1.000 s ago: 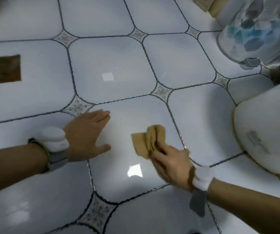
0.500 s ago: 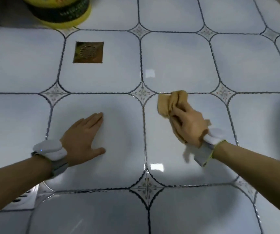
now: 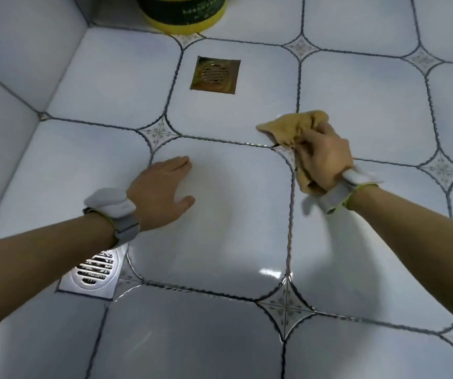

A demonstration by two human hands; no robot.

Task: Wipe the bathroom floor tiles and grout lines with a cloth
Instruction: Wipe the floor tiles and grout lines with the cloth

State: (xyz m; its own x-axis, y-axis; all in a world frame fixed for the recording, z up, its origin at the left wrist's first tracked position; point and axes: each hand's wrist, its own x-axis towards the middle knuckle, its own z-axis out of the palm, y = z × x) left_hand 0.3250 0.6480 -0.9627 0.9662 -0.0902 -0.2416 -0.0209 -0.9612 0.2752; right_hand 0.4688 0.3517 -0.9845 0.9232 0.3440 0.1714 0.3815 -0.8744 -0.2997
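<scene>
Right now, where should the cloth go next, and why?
Probably slide the cloth left along the grout line. The right hand grips it at that line's right end, and the left hand rests flat, clear of it.

We have carried the crumpled tan cloth (image 3: pixel 295 127) under our right hand (image 3: pixel 323 160) from the tile near the white toilet base leftward and away from us, onto the grout crossing beside the square brass floor drain (image 3: pixel 215 75). Our view has swung left: the toilet has gone, and a yellow tub (image 3: pixel 184 12) and a square steel floor drain (image 3: pixel 94 272) have come in.
</scene>
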